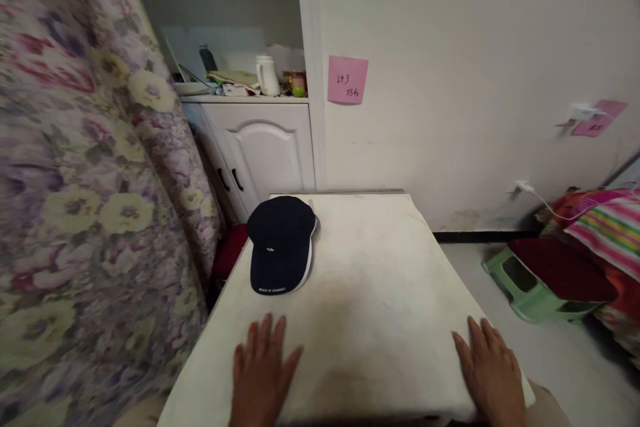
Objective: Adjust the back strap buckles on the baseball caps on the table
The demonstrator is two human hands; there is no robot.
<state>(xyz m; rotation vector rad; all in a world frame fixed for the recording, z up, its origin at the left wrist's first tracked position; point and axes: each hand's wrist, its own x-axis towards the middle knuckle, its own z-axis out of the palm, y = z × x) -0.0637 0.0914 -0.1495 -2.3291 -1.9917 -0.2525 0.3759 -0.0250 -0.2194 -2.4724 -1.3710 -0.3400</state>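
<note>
Cap [281,240], curved-brimmed, probably woven cloth

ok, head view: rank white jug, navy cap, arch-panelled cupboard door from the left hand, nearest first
From the left hand:
1. Navy cap: just ahead, left side of the table.
2. Cupboard door: beyond the table's far edge, left.
3. White jug: farthest, on the countertop above the door.

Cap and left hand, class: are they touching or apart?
Apart: the head view shows a strip of bare table between the cap's brim and the left hand.
</note>
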